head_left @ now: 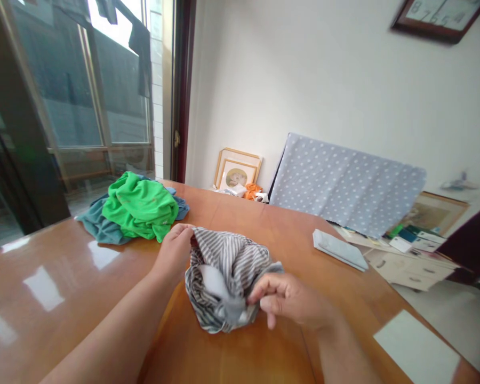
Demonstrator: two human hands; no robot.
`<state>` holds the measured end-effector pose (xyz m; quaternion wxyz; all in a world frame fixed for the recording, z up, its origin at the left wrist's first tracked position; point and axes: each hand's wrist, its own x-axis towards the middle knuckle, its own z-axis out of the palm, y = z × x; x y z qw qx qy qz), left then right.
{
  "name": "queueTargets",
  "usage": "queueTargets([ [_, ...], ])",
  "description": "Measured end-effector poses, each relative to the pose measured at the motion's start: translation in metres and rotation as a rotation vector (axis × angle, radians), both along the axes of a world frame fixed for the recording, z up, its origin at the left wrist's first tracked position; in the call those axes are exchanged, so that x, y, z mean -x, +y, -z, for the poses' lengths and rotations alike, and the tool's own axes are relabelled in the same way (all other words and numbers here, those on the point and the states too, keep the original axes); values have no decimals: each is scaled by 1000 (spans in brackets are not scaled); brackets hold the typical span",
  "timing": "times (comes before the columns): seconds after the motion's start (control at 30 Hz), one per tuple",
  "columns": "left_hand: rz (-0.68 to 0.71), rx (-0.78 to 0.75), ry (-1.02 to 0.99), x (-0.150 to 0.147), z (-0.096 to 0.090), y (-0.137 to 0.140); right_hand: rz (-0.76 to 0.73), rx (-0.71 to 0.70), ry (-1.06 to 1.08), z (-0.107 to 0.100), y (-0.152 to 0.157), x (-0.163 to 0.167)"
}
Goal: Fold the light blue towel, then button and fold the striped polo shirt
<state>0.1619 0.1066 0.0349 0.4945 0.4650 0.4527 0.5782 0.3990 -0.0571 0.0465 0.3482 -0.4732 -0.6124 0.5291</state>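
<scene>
A crumpled grey-and-white striped garment (pixel 240 256) lies bunched on the wooden table in front of me, with a plain grey part showing in its folds. Its upper left corner is pinched between the thumb and fingers of my left hand (pixel 176 248), which lifts that edge slightly. My right hand (pixel 290 298) is at the garment's lower right side, fingers curled in against the cloth. Some blur covers the fingertips there, along with the grey part of the fabric.
A pile of clothes with a bright green garment (pixel 142 205) on top sits at the table's far left. To the right lie a folded pale cloth (pixel 340 249) and a pale flat sheet (pixel 418 344). Beyond the wooden table (pixel 224 357) stands a board under dotted cloth (pixel 348 181).
</scene>
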Motion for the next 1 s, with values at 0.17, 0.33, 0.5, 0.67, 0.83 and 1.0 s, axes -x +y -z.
queueTargets([
  [0.17,-11,95,-81,3,4,4,-55,59,49,-3,-3,2],
  [0.33,-133,-32,90,3,4,6,514,-229,112,10,17,-16],
  [0.5,-177,-311,529,6,6,5,784,-335,53,28,37,-23],
  [0.67,49,-408,1052,1,7,-8,681,-285,-69,44,43,-16],
  [0.83,212,-356,1232,0,9,-9,491,-280,-282,46,41,-9],
  [1.0,161,-241,712,-1,9,-2,689,-349,14,36,40,-17],
])
